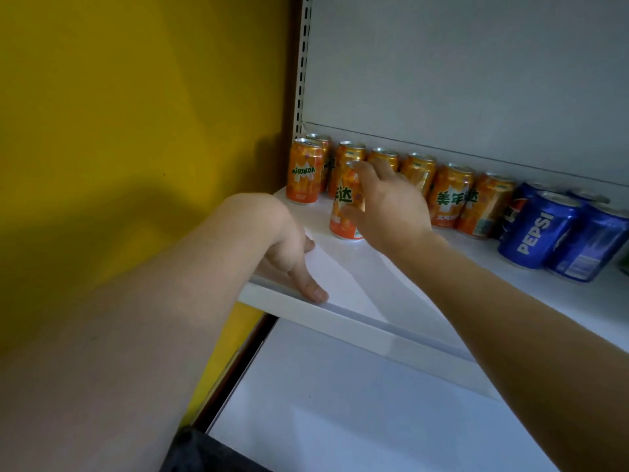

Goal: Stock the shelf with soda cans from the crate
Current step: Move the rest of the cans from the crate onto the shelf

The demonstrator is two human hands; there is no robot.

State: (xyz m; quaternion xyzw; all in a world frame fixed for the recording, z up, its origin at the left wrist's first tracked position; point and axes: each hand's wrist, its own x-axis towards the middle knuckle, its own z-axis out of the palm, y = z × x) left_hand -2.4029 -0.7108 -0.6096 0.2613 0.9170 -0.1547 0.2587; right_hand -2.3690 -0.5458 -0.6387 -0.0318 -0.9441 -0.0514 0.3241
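The right hand (384,206) is wrapped round an orange can (344,212), thumb low on the front and fingers curled over the top edge. The can stands on the white shelf (340,274), in front of the back row and a bit apart from it. The step looks like setting this can in its place. To do it well, I think the hand should keep the can straight up, slide it gently until it sits next to the front can in the corner, and let go only when the bottom is flat. A hard push could knock the back cans over, because they stand close together. The left hand (289,264) lies on the front edge of the shelf, thumb on top and fingers bent under the lip, so it seems to hold the edge to keep the person steady. Now the count. There are nine orange cans: seven in the back row (418,170), one front can (304,172) in the left corner, and the one in the hand. There are four or five blue cans (534,229) on the right, but the ones behind are half hidden. The crate is not in the picture.
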